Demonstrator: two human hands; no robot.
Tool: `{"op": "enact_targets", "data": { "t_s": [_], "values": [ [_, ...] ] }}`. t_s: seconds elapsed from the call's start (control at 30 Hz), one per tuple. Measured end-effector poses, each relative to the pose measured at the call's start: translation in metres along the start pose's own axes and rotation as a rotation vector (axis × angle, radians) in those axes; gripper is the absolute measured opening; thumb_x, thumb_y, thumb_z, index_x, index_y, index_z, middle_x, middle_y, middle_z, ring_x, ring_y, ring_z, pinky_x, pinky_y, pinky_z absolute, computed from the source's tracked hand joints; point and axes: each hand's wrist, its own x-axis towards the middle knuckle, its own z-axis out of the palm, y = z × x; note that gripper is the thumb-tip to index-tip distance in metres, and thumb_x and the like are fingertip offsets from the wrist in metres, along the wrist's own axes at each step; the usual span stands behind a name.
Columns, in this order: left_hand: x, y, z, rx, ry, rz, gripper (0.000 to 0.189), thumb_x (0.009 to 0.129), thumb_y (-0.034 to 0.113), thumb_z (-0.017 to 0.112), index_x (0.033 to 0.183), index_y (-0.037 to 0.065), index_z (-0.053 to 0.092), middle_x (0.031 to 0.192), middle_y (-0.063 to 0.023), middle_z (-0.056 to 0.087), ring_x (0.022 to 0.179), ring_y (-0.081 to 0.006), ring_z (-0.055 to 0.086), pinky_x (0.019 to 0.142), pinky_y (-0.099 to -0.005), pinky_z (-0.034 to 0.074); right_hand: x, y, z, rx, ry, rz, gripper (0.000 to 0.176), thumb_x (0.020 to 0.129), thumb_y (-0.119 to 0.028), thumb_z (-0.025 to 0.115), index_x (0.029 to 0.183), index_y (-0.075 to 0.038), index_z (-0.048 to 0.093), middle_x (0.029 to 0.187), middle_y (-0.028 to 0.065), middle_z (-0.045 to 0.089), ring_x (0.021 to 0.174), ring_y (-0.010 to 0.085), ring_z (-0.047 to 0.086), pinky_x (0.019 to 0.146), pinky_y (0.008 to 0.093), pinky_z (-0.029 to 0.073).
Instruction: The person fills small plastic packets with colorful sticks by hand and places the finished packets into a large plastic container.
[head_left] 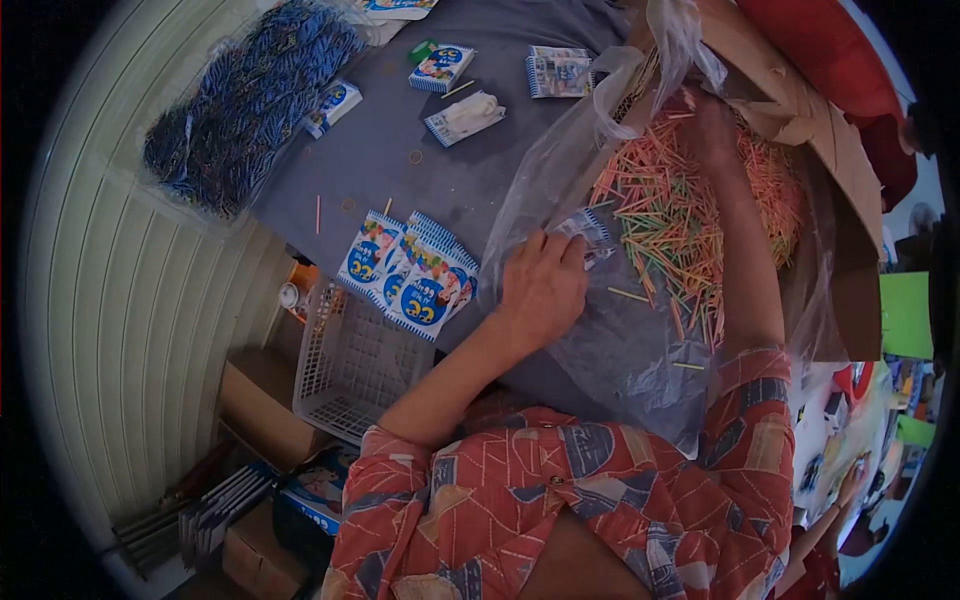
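My left hand [545, 283] is closed, its fingertips gripping a small clear-and-blue packet [590, 238] at the edge of a plastic bag. Spilling over the open bag [560, 165] is a big heap of thin pink, orange and green sticks [665, 215]. At the far side of that heap, my right hand [708, 128] has its fingers curled down; what they hold is hidden. Left of my left hand, several blue-and-white printed packets [415, 280] lie overlapping at the table edge. A few loose sticks [628, 294] rest on the plastic near me.
A cardboard box [845, 250] surrounds the heap at the right. More packets [442, 68] lie on the dark tabletop [365, 160], one of them whitish and crumpled [466, 118]. A clear tray of dark blue packed strands [255, 105] is far left. Below the edge stands a plastic basket [350, 360].
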Motion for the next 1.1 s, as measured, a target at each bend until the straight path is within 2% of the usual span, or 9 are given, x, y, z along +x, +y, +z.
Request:
{"op": "enact_targets", "data": {
  "t_s": [0.07,0.2,0.3,0.4,0.5,0.6,0.7,0.8,1.1],
  "values": [
    [-0.001,-0.001,0.006,0.122,-0.058,0.016,0.024,0.072,0.012,0.065,0.094,0.002,0.067,0.093,-0.0103,0.057,0.09,-0.0281,0.056,0.074,-0.0405,0.049,-0.004,0.03,0.02,0.534,0.236,0.048,0.03,0.089,-0.007,0.063,0.119,-0.005,0.066,0.104,0.0101,0.071,0.092,0.0173,0.065,0.082,0.0333,0.05],
    [-0.007,-0.004,0.015,0.311,-0.096,0.109,0.019,0.07,0.009,0.064,0.089,0.005,0.066,0.089,-0.0082,0.055,0.09,-0.0278,0.056,0.071,-0.0407,0.05,-0.05,0.047,0.009,1.079,0.002,0.344,0.028,0.096,-0.031,0.061,0.109,-0.009,0.072,0.1,0.0132,0.073,0.087,0.0305,0.069,0.076,0.0362,0.052],
    [-0.001,-0.012,0.009,0.193,0.063,0.17,0.017,0.069,0.006,0.063,0.085,0.005,0.067,0.088,-0.0077,0.055,0.09,-0.0279,0.057,0.07,-0.0398,0.05,-0.084,0.021,-0.028,1.007,0.243,0.174,0.031,0.096,-0.035,0.062,0.106,-0.008,0.072,0.089,0.0105,0.071,0.08,0.0242,0.066,0.073,0.0343,0.05],
    [-0.003,-0.014,0.009,0.259,-0.05,0.253,0.011,0.075,0.009,0.06,0.082,0.002,0.065,0.092,-0.0093,0.057,0.094,-0.0293,0.055,0.073,-0.0414,0.05,-0.097,0.014,-0.06,0.422,-0.053,0.353,0.033,0.095,-0.039,0.063,0.102,-0.008,0.072,0.08,0.0058,0.065,0.074,0.0162,0.059,0.07,0.0307,0.046],
    [-0.007,-0.01,0.011,0.19,-0.044,0.135,0.009,0.074,0.007,0.06,0.079,0.002,0.065,0.092,-0.0104,0.058,0.093,-0.031,0.058,0.071,-0.0421,0.05,-0.096,0.029,-0.059,-0.036,0.255,-0.02,0.036,0.095,-0.043,0.061,0.101,-0.01,0.074,0.078,0.0044,0.063,0.074,0.0118,0.056,0.069,0.0299,0.044],
    [-0.003,-0.007,-0.005,0.157,-0.146,0.073,0.01,0.074,0.004,0.06,0.081,0.001,0.068,0.091,-0.0119,0.062,0.091,-0.0321,0.062,0.071,-0.0435,0.051,-0.107,0.026,-0.071,0.854,-0.133,0.407,0.043,0.099,-0.049,0.052,0.113,-0.012,0.071,0.101,0.0057,0.068,0.096,0.0163,0.061,0.083,0.0341,0.045],
    [0.01,-0.007,-0.012,-0.138,-0.167,-0.1,0.012,0.074,0.0,0.064,0.084,0.001,0.071,0.088,-0.013,0.065,0.084,-0.0316,0.064,0.072,-0.0412,0.052,-0.123,-0.023,-0.086,1.213,-0.097,0.248,0.06,0.102,-0.057,0.036,0.128,-0.009,0.061,0.128,0.0101,0.062,0.124,0.0216,0.053,0.107,0.0382,0.036],
    [0.017,-0.011,0.002,-0.495,-0.04,-0.184,0.012,0.076,-0.002,0.07,0.088,0.0,0.072,0.084,-0.0116,0.067,0.077,-0.0234,0.065,0.069,-0.0343,0.052,-0.132,-0.049,-0.098,1.526,-0.16,0.115,0.067,0.101,-0.061,0.029,0.127,-0.008,0.062,0.137,0.0103,0.055,0.133,0.0247,0.045,0.113,0.0435,0.029],
    [0.013,0.035,0.026,-1.073,0.042,-0.361,0.014,0.083,-0.007,0.072,0.096,-0.003,0.07,0.091,-0.0069,0.065,0.079,-0.0105,0.061,0.067,-0.0232,0.05,-0.143,-0.067,-0.118,1.627,-0.205,-0.002,0.074,0.098,-0.065,0.031,0.127,-0.004,0.061,0.138,0.0144,0.055,0.133,0.0276,0.046,0.112,0.0448,0.032]
  ]
}}
